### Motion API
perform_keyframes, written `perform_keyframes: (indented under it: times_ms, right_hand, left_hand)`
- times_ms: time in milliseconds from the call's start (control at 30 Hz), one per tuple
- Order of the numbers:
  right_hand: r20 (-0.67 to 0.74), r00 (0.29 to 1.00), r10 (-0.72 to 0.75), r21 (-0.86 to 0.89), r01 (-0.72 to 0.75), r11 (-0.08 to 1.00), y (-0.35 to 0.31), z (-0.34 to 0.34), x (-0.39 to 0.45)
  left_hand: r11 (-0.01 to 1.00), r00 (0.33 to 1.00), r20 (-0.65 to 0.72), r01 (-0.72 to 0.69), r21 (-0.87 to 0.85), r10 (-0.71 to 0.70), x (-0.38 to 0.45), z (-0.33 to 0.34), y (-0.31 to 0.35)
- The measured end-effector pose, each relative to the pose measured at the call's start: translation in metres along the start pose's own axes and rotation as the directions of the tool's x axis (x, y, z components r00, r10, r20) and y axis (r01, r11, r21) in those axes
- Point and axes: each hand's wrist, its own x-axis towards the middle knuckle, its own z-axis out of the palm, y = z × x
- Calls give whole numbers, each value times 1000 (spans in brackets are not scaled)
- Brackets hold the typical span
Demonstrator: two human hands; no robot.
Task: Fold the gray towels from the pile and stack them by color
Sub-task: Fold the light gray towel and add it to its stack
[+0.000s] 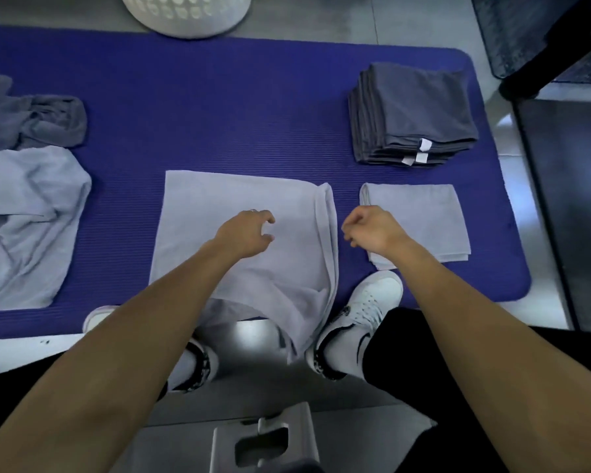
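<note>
- Head view, looking straight down: nearest me there's some gray plastic thing with a cutout (261, 442) on the floor, then my white sneakers, the right one (362, 315) with its toe up on the edge of the blue mat (219, 107).
- Both my bare forearms reach out over the mat.
- The light gray towel (219, 206) I'm working on is spread flat in the middle of the mat, right edge doubled over in a long fold, and its near end droops off the mat edge down between my feet.
- My left hand (244, 233) is over the middle of that towel, fingers loosely curled, not gripping anything, so that grip is pretty much relaxed.
- My right hand (369, 230) is just off the towel's folded right edge, fingers curled in, holding nothing as far as I can see.
- Just right of that hand, partly under my wrist, sits a folded light gray towel (423, 216).
- Behind it, a stack of folded dark gray towels (413, 114) with white tags showing.
- Off to the left is the unfolded pile (24, 199), light and dark gray mixed.
- Farthest away, a white laundry basket (185, 15) at the mat's far edge.
</note>
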Motion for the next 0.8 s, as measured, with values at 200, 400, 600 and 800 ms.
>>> perform_keyframes:
  times_ms: [200,400,600,800]
  right_hand:
    - [-53,998,-31,-21,30,999,10,-1,72]
    - [-1,988,-152,-81,151,985,-7,13,135]
    - [179,974,-139,-124,163,979,-14,15,171]
    - [252,955,-156,-81,182,980,2,-3,169]
  left_hand:
    - [955,989,126,39,293,-79,73,25,6]
    - [966,984,143,72,247,-109,86,38,-8]
    - [976,988,124,64,209,-91,88,40,-12]
    - [977,989,120,66,204,-92,86,40,-11]
